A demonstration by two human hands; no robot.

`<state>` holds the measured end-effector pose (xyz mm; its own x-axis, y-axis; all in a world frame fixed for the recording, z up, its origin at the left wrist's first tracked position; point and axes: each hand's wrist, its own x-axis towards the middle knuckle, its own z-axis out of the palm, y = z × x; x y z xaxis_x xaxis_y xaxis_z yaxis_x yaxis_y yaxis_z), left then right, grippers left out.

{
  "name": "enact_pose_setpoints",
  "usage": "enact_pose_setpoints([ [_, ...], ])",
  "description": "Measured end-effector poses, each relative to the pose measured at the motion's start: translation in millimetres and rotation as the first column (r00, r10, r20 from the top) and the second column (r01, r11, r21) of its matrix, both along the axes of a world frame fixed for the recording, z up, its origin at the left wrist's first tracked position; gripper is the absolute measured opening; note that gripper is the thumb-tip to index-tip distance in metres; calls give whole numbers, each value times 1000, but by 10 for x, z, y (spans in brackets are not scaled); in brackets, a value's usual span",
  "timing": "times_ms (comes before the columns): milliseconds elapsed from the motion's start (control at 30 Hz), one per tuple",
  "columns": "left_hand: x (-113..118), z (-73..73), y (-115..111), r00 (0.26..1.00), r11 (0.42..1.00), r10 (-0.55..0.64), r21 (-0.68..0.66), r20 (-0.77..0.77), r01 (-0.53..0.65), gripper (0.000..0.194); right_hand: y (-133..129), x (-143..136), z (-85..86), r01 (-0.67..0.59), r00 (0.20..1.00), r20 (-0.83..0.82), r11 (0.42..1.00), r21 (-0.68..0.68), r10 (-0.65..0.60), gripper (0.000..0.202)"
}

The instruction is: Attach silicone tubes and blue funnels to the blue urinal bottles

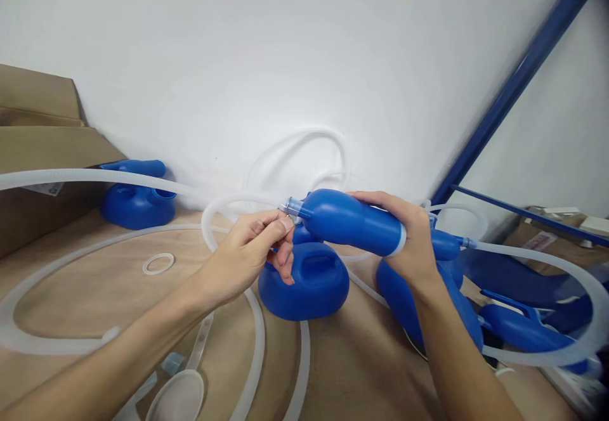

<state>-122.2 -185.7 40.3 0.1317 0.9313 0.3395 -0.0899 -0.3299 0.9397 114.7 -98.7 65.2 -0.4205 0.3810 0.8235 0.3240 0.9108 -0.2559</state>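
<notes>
Head view: right hand (410, 231) grasps the white-rimmed blue container (354, 221); left hand (254, 238) pinches the metal clamp (288, 205) at its connector (295, 207).

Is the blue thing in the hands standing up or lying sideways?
Sideways: the blue piece points across the view, its narrow end by the left hand, its white rim at the right hand.

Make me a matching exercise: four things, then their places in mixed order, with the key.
1. Left hand
2. Right hand
3. White ring
4. Blue beam

A. Slanting across the upper right
B. Flat on the brown tabletop
C. At the clear nozzle
D. At the white-rimmed end of the blue piece

Pairs: 1-C, 2-D, 3-B, 4-A
</notes>
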Motion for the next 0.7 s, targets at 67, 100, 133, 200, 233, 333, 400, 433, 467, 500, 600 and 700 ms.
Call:
enact_pose_setpoints([
  [67,-7,13,1,1000,1000,-20,-14,-21,20,30,2,12,1,-5,1000,15,1000,8,5,31],
  [100,-9,19,5,999,999,-36,-26,-32,35,30,8,21,2,-12,1000,24,1000,9,11,31],
  [133,-11,26,9,998,998,-53,-38,-39,52,31,16,30,3,-19,999,29,1000,8,19,32],
  [200,-10,38,17,995,994,-85,-67,-49,82,32,35,43,5,-38,999,35,999,6,38,33],
  [233,-7,45,19,995,993,-87,-80,-50,83,33,45,46,6,-45,998,36,999,4,45,33],
  [333,8,65,15,998,995,-24,-93,-56,18,32,73,38,8,-54,998,25,998,-13,55,31],
  [400,16,77,7,996,995,39,-85,-77,-45,30,90,25,8,-59,998,10,998,-39,59,30],
  [433,16,83,3,995,995,59,-80,-86,-66,29,97,18,8,-64,998,5,997,-54,64,30],
  [467,15,89,-1,993,994,71,-79,-94,-79,28,103,13,8,-71,997,4,995,-67,72,30],
  [500,10,94,-3,992,993,77,-80,-96,-85,28,108,8,8,-78,997,6,994,-78,79,31],
  [600,-14,109,-6,994,992,71,-100,-78,-79,33,115,-2,5,-99,995,18,989,-110,102,36],
  [700,-33,108,3,998,991,45,-128,-52,-51,35,133,-9,-9,-131,991,-9,980,-149,132,37],
])
